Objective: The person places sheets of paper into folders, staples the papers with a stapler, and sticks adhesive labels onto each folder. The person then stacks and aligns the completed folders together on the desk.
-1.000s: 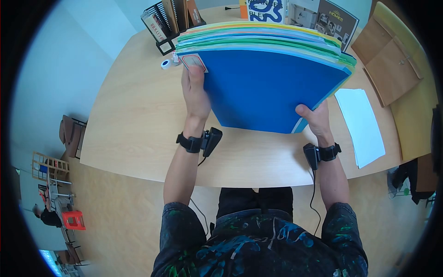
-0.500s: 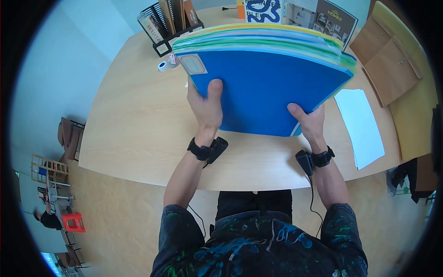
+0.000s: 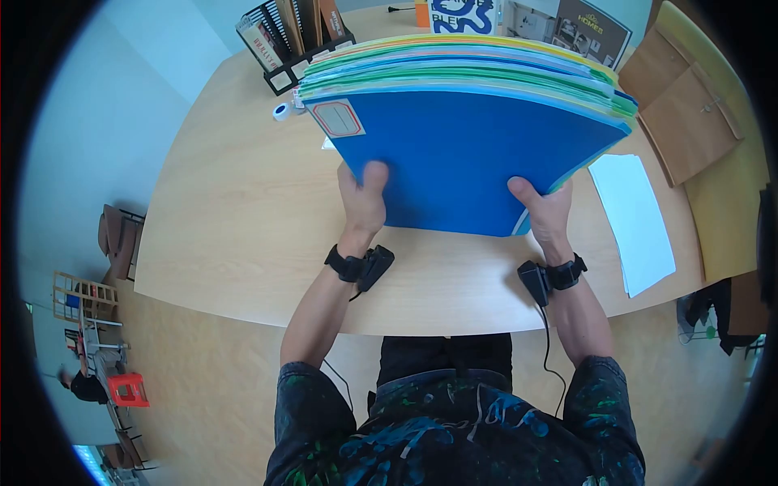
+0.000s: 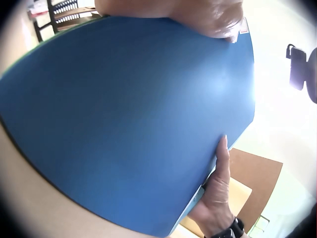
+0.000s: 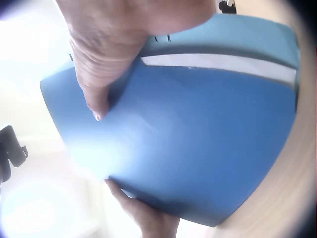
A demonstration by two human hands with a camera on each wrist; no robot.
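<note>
A thick stack of file folders stands tilted above the near part of the table, held between both hands. Its front cover is plain blue with a red-bordered label in the upper left corner; green, yellow and pale blue edges fan out along the top. My left hand grips the lower left edge, thumb over the cover, the other fingers hidden behind. On the lower right edge my right hand grips likewise. The right wrist view shows a light blue spine strip by the right hand.
White paper sheets lie on the table to the right, beside brown paper envelopes. A black desk organizer with books stands at the back left, a small white roll near it. More books stand behind the stack.
My left hand has slid from the label corner down the left edge of the stack. The stack has tilted slightly, and the right hand keeps its hold on the lower right edge.
</note>
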